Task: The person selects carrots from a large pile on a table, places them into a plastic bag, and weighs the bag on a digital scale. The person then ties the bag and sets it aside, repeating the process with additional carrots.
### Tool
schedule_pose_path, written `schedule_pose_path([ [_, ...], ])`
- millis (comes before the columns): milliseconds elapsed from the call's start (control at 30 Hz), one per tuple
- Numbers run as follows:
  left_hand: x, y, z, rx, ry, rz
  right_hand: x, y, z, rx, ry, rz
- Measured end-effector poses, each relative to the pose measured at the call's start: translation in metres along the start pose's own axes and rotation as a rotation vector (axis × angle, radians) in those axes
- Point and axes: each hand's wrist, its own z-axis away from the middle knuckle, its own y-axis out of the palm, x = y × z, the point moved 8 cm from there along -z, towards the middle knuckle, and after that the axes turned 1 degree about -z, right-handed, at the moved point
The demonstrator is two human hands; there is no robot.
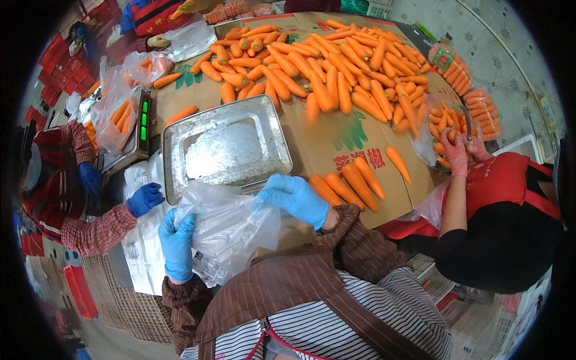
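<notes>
Both of my hands wear light blue gloves and hold a clear plastic bag (220, 220) by its upper edge. My left hand (177, 243) pinches one side, and my right hand (292, 198) grips the other. Just beyond the bag lies a scratched metal tray (225, 141). Several loose carrots (360, 184) rest on the flattened cardboard (310, 144) to the right of my right hand. A large heap of carrots (333, 67) covers the far part of the cardboard.
At left, a co-worker's dark blue gloved hand (146, 199) is near the tray, beside a scale with a green display (144, 120) and bagged carrots (117, 117). A co-worker at right has pink gloved hands (455, 150) on bagged carrots. More packed carrots (481, 112) lie beyond.
</notes>
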Motion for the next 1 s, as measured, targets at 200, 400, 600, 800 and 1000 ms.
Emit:
schedule_pose_path([
  [200, -0.019, 0.023, -0.002, 0.24, -0.065, -0.192, 0.001, 0.024, 0.003, 0.272, 0.134, -0.388],
  [400, -0.077, 0.021, -0.009, -0.12, 0.489, -0.31, -0.018, 0.031, 0.0, 0.124, 0.189, -0.441],
  [600, -0.034, 0.062, 0.002, 0.057, 0.265, -0.252, -0.027, 0.044, -0.005, -0.033, 0.045, -0.506],
  [800, 0.035, 0.089, 0.005, 0.18, -0.093, 0.141, -0.017, 0.038, 0.005, -0.049, -0.107, -0.36],
  [1000, 0.025, 0.056, -0.005, 0.299, 0.095, -0.356, -0.043, -0.096, 0.015, -0.582, -0.092, -0.5],
])
